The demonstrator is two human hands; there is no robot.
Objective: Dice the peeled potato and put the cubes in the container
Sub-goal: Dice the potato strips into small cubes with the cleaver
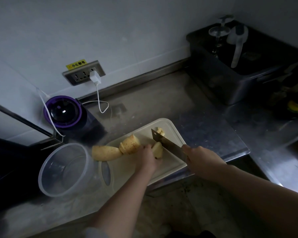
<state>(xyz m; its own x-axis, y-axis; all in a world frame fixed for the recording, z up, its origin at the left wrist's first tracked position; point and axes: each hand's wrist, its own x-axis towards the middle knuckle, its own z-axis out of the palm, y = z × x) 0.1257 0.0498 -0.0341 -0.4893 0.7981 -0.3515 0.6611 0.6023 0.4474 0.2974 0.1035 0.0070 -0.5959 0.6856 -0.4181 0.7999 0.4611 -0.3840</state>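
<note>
Fingers of L hand (pixel 147 157) curled on potato piece (pixel 158 149); R hand (pixel 199 158) grips knife (pixel 167 143).

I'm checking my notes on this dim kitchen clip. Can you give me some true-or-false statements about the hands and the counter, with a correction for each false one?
1. The right hand grips the cleaver. True.
2. The clear container already holds potato cubes. False: no cubes show in it.
3. The left hand holds a potato piece on the cutting board. True.
4. The container stands to the right of the board. False: it stands to its left, touching or nearly touching the board's edge.
5. The white charger lies unplugged on the counter. False: it is plugged into the wall socket.
</note>
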